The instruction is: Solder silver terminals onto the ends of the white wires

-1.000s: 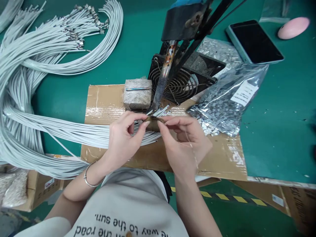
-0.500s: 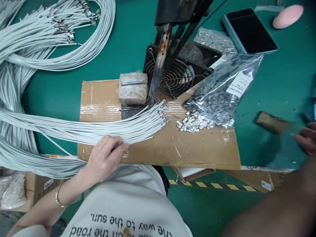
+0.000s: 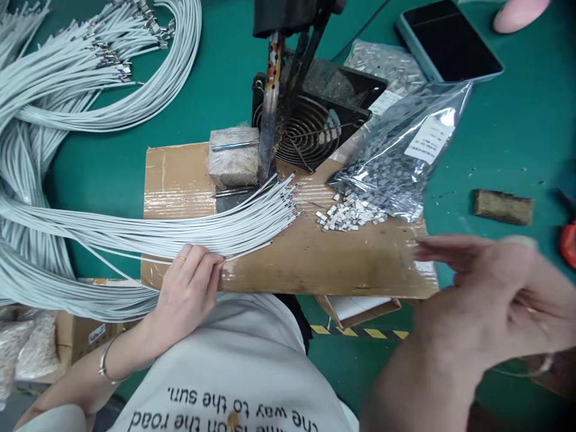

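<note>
A fan of white wires (image 3: 180, 231) with stripped tips lies across a cardboard sheet (image 3: 351, 264). My left hand (image 3: 189, 285) rests at the sheet's near edge, fingers curled together, against the lowest wires. What is between its fingers is hidden. My right hand (image 3: 486, 294) is in the air over the sheet's right end. It is blurred, and some fingers point left; whether they hold anything is unclear. Small white pieces (image 3: 351, 213) lie heaped beyond, spilling from a clear bag (image 3: 396, 162). Above the wire tips stands a soldering iron (image 3: 270, 108) in a black holder.
A wrapped block (image 3: 234, 157) and a fan with a wire guard (image 3: 310, 129) stand behind the wires. At right lie a brown block (image 3: 503, 207), a red-handled tool (image 3: 567, 243) and a phone (image 3: 450, 45). More wire bundles (image 3: 112, 114) cover the left side.
My right hand has come left from the tool at the right edge. The brown block lies straighter. My left fingers have curled further, hiding the small grey thing seen between them. The view has shifted slightly.
</note>
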A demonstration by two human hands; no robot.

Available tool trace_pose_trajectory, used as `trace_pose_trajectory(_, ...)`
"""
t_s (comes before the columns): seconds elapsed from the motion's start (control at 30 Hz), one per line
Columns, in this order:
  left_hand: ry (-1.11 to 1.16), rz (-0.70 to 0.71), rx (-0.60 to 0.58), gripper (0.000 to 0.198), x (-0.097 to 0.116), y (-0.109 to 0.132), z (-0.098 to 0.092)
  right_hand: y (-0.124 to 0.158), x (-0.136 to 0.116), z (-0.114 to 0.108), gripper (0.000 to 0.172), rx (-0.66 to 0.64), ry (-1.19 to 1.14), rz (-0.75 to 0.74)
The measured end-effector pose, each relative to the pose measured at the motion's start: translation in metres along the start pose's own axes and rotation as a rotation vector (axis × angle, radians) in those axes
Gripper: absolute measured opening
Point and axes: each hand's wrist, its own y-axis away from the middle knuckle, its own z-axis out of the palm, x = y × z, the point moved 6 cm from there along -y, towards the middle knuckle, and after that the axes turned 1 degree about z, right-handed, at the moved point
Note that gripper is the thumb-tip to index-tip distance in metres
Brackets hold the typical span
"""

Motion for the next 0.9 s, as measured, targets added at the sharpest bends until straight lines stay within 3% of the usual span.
trace_pose_trajectory(0.03, 0.038, -0.016, -0.022, 0.017, -0.001, 0.0, -0.002, 0.006, -0.012, 0.006, 0.036, -0.038, -0.029, -0.088)
trace_pose_trajectory(0.2, 0.403, -0.18, -0.277, 0.019, -0.009, 0.008, -0.015, 0.029, -0.024, 0.028, 0.028, -0.334, -0.083, -0.023)
trace_pose_trajectory(0.27, 0.561, -0.24, -0.406, 0.025, -0.005, 0.008, -0.014, 0.036, -0.025, 0.032, 0.028, -0.418, -0.127, 0.0)
trace_pose_trajectory(0.33, 0.665, -0.253, -0.451, 0.037, 0.004, 0.0, -0.011, 0.044, -0.028, 0.038, 0.028, -0.502, -0.176, 0.032)
trace_pose_trajectory(0.47, 0.842, -0.313, -0.363, 0.003, 0.019, -0.027, 0.001, 0.06, -0.036, 0.048, 0.026, -0.652, -0.25, 0.142)
trace_pose_trajectory(0.63, 1.032, -0.524, -0.292, 0.013, 0.019, -0.039, 0.015, 0.076, -0.049, 0.058, 0.018, -0.793, -0.301, 0.16)
trace_pose_trajectory(0.77, 1.098, -0.556, -0.272, 0.01, 0.018, -0.036, 0.015, 0.084, -0.058, 0.069, 0.011, -0.832, -0.318, 0.152)
trace_pose_trajectory(0.9, 1.136, -0.555, -0.269, 0.01, 0.019, -0.034, 0.018, 0.086, -0.064, 0.075, 0.014, -0.811, -0.315, 0.117)
